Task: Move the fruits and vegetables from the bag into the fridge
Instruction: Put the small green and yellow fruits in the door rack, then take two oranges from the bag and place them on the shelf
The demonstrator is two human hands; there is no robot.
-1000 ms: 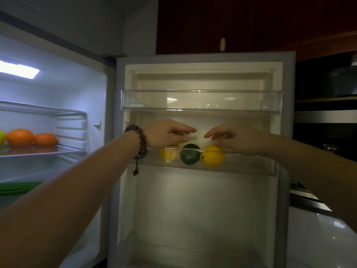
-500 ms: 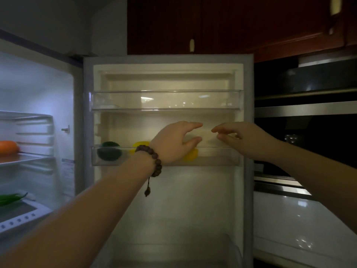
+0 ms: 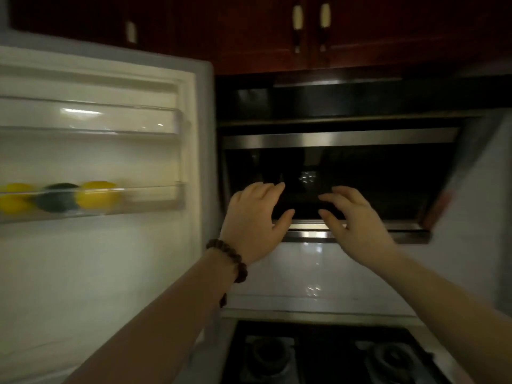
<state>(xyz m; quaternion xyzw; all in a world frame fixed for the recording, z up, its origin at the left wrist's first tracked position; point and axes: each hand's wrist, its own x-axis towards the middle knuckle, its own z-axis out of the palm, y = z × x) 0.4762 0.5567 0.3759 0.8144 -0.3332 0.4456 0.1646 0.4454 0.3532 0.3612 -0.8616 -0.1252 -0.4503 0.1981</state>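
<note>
Item, nearest: gas hob [image 3: 327, 358] at the lower edge, 2 burners in view, unlit, nothing standing on them. Item: left hand [image 3: 256, 221], beaded bracelet [image 3: 231, 260] at the wrist, fingers spread and relaxed, holding nothing; judged empty because its load is already set down. Item: right hand [image 3: 353, 217], likewise loose and empty, fingers splayed, just beside the left and apart from it; both are raised in front of the dark range hood [image 3: 332, 173], touching nothing that can be made out. Item: white tiled wall [image 3: 318, 273] between hob and hood. Item: fridge door [image 3: 110, 259], standing open at left. Item: lower door shelf [image 3: 155, 202], clear-fronted, holding 2 yellow fruits [image 3: 97, 195] with 1 dark green fruit [image 3: 56, 199] between them, blurred; the raised lip presumably stops them rolling out. Item: upper door shelf [image 3: 116, 117], nothing visible in it. Item, farthest: dark red cabinets [image 3: 360, 29] overhead. The bag is not in view; remaining produce cannot be told.
</note>
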